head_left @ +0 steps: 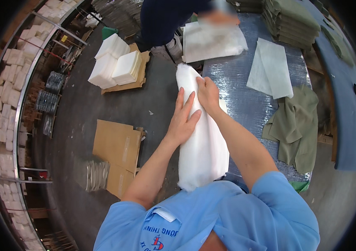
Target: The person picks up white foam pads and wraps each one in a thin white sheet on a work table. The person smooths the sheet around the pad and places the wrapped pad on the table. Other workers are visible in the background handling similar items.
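Observation:
A thick, soft white sheet of batting [201, 154], folded lengthwise, lies from my chest to the left edge of the plastic-wrapped table. My left hand [182, 119] rests against its left side, fingers stretched and spread over the surface. Higher up on the right side, my right hand [208, 95] is closed on the batting's edge, with its fingertips partly hidden. The near end of the batting touches my blue shirt.
Across the table [232, 79], a person in dark clothing [163, 21] stands by white sheets [211, 44]. Green cloth [295, 125] hangs over the right edge; folded green cloth [290, 21] is stacked behind. Cardboard [117, 146] and white foam blocks [111, 67] lie on the left floor.

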`<state>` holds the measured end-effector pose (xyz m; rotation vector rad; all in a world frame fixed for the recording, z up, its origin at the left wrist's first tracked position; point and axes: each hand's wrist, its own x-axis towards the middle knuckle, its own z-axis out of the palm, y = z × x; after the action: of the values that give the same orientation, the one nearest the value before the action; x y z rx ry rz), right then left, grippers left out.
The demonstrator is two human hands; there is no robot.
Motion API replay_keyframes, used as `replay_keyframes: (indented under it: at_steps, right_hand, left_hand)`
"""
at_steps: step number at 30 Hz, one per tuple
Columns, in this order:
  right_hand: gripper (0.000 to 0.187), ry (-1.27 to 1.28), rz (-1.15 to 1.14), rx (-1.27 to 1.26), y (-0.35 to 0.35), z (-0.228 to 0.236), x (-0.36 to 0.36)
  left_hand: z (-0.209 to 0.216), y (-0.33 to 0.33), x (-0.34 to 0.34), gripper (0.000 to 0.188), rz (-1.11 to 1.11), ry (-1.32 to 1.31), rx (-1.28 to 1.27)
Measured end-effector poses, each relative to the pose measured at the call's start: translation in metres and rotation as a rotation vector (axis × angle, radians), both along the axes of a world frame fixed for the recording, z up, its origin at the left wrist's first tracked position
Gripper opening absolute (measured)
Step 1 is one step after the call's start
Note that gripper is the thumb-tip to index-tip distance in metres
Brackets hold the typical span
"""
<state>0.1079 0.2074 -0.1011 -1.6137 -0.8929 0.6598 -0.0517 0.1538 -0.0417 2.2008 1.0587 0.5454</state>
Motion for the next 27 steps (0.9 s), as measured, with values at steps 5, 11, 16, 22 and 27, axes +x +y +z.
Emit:
replay_keyframes:
  at_steps: [5, 11, 16, 22, 27]
  right_hand:
    - [0.050, 0.141, 0.017, -0.097, 0.001, 0.000, 0.010]
    - [0.083, 0.791, 0.295, -0.418, -0.094, -0.007, 0.002]
    - [0.073, 0.609, 0.369, -0.358, -0.155, 0.009, -0.048]
    - [0.049, 0.318, 0.216, -0.090, -0.175, -0.012, -0.063]
    - [0.045, 0.068, 0.135, -0.072, -0.178, -0.008, -0.062]
  left_hand:
    - [0.020, -0.002, 0.011, 0.080, -0.009, 0.282, 0.000]
    - [0.023, -0.004, 0.000, 0.082, 0.107, 0.411, 0.015]
    - [0.012, -0.008, -0.003, 0.084, 0.153, 0.389, 0.040]
    - [0.007, -0.016, 0.003, 0.081, 0.144, 0.280, 0.076]
    - [0.002, -0.014, -0.014, 0.079, 0.158, -0.158, -0.060]
